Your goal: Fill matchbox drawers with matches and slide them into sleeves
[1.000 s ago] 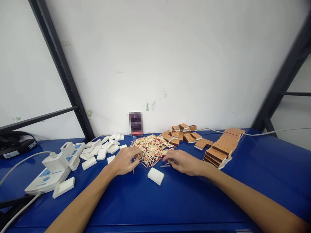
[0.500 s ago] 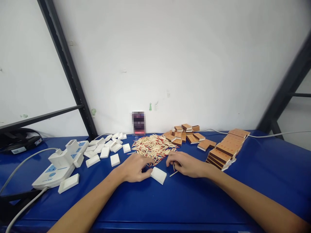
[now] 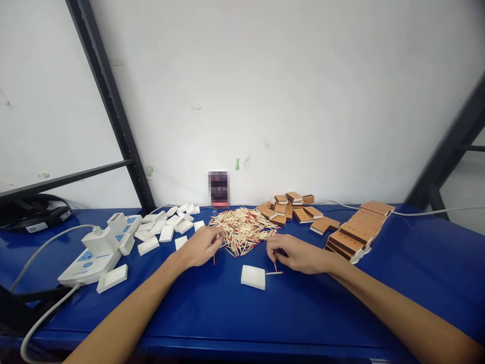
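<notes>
My left hand (image 3: 204,246) is closed in a pinch at the left edge of a heap of red-tipped matches (image 3: 244,230). One match (image 3: 214,260) pokes out beneath its fingers. Right of the heap, my right hand (image 3: 297,254) has its fingertips pressed together around a match (image 3: 276,266) that points down. Just under that hand a second match (image 3: 275,273) lies flat on the blue table. Its plain end is close to a white matchbox tray (image 3: 253,278), which lies between and in front of my hands, touched by neither.
Several white trays (image 3: 166,233) lie left of the heap, with a power strip (image 3: 89,263) and its cables beyond. Brown matchbox sleeves (image 3: 302,215) are piled behind on the right, and more stand in a stack (image 3: 356,230). A small blurred box (image 3: 219,190) leans against the wall.
My left hand has let go of the white tray and moved left and back to the heap's edge. The tray has turned slightly. My right hand has barely moved.
</notes>
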A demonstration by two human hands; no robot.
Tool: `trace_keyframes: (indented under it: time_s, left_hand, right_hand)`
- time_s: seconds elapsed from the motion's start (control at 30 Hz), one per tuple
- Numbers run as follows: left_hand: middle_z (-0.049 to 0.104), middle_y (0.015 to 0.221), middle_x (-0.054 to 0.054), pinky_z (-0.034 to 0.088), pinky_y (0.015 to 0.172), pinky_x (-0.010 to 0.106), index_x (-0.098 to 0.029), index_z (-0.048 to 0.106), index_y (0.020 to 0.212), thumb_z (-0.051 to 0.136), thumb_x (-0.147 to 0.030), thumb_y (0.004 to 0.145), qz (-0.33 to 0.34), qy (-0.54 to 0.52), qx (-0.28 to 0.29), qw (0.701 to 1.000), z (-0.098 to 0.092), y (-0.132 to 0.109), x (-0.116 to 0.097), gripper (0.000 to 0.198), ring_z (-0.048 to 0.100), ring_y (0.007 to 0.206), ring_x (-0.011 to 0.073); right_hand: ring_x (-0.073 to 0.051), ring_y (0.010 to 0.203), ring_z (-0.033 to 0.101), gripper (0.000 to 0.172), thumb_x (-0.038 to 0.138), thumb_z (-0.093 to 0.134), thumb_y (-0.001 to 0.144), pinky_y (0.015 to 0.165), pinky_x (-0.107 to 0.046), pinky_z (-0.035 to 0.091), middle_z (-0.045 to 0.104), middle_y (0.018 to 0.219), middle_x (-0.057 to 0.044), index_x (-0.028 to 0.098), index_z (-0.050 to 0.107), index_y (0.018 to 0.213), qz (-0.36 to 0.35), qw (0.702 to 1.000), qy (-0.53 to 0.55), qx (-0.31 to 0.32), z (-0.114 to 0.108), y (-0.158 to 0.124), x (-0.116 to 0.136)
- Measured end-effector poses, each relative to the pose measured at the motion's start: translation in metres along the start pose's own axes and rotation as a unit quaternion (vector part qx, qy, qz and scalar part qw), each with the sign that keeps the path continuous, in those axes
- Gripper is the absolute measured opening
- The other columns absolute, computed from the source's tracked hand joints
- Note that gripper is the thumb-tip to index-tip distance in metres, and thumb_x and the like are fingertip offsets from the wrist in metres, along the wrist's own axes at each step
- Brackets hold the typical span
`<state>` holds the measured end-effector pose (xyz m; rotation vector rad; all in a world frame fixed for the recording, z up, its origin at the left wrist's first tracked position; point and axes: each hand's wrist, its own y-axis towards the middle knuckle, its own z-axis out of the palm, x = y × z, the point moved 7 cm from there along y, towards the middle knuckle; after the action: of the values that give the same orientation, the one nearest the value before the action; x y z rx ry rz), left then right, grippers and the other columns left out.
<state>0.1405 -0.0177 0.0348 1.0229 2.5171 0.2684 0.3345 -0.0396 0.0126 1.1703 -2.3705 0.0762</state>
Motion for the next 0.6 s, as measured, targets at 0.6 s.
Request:
trace_keyframes:
  time_s: [0.6]
  left_hand:
    - [0.048,0.058,-0.006,0.032,0.054,0.021,-0.018,0.065,0.098,0.054,-0.016,0.071,-0.025,-0.028,0.151,0.988,0.001,-0.009,0.024,0.029,0.044,0.052,0.0096]
  right_hand:
    - [-0.011,0.077,0.056,0.045,-0.007,0.044,0.07,0.067,-0.022,0.043,0.06,0.09,-0.003,0.019,0.072,0.094,-0.031,0.992,0.08,0.097,0.008,-0.009,0.027]
